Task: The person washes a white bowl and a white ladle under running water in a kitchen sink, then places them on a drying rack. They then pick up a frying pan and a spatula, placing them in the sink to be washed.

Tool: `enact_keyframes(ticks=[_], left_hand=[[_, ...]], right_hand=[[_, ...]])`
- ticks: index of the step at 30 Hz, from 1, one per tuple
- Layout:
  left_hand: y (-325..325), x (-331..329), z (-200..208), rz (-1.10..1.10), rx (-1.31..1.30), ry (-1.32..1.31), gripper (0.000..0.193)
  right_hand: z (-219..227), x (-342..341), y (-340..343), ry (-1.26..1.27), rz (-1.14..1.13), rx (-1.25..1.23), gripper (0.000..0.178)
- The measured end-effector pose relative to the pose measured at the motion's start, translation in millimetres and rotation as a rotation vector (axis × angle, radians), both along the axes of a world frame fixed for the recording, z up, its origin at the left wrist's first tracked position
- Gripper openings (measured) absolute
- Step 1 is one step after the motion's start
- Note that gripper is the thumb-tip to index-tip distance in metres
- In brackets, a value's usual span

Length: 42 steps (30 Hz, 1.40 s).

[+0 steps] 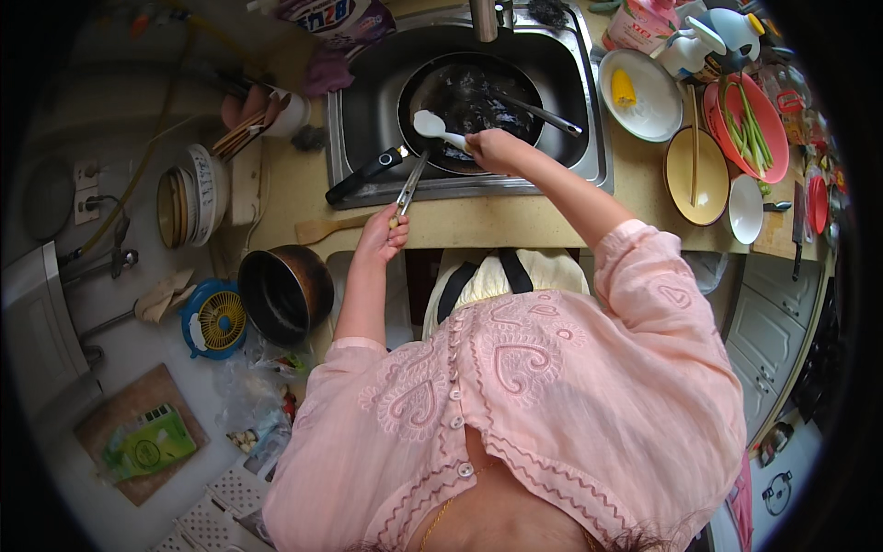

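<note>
In the sink [372,69] lies a dark frying pan [426,83] with dark, shiny liquid in it. Its black handle [366,175] juts out over the sink's near left rim. My right hand [497,152] is closed on the handle of a white spoon [429,123], whose bowl is over the pan's left side. Closed around a slim metal utensil [411,184], my left hand [382,236] is just in front of the sink; the tool points toward the pan's near edge, and its exact kind is unclear. Another metal-handled utensil [543,112] rests inside the pan.
Above the sink hangs the faucet [484,18]. On the right counter are a white bowl [635,115] with corn, a yellow bowl [696,189] and a pink basket [777,138] with green stalks. A wooden spatula [326,227] and a dark pot [287,294] are at left.
</note>
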<state>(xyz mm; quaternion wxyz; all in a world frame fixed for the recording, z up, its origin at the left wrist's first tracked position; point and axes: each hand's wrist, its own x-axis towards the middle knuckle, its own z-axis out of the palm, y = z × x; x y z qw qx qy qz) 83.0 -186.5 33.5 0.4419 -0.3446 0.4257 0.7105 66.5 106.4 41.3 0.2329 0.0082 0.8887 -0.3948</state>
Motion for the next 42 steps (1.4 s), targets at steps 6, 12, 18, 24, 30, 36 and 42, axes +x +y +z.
enact_keyframes(ticks=[6,12,18,24,30,36,42], left_hand=[[8.1,8.3,7.0,-0.045,-0.118,0.070,0.011],[12.9,6.9,9.6,-0.060,-0.162,0.135,0.011],[-2.7,9.2,14.4,-0.124,-0.175,0.169,0.013],[1.1,9.2,16.1,-0.133,-0.194,0.156,0.013],[6.5,11.1,8.3,-0.073,-0.121,0.122,0.013],[5.8,11.2,0.9,-0.035,-0.109,0.094,0.012],[2.1,13.0,16.2,-0.113,-0.162,0.123,0.013]], right_hand=[[-19.7,-38.8,-6.3,-0.051,0.100,0.189,0.025],[-50.1,-25.7,8.6,-0.079,0.052,0.242,0.023],[-59.5,8.4,45.6,-0.053,-0.175,0.319,0.021],[-36.8,25.2,37.6,0.241,-0.090,0.076,0.025],[12.8,47.0,-11.0,0.105,0.022,0.159,0.023],[-23.7,15.9,8.7,-0.138,-0.185,-0.008,0.027],[-54.0,19.9,49.3,-0.076,-0.271,0.260,0.025]])
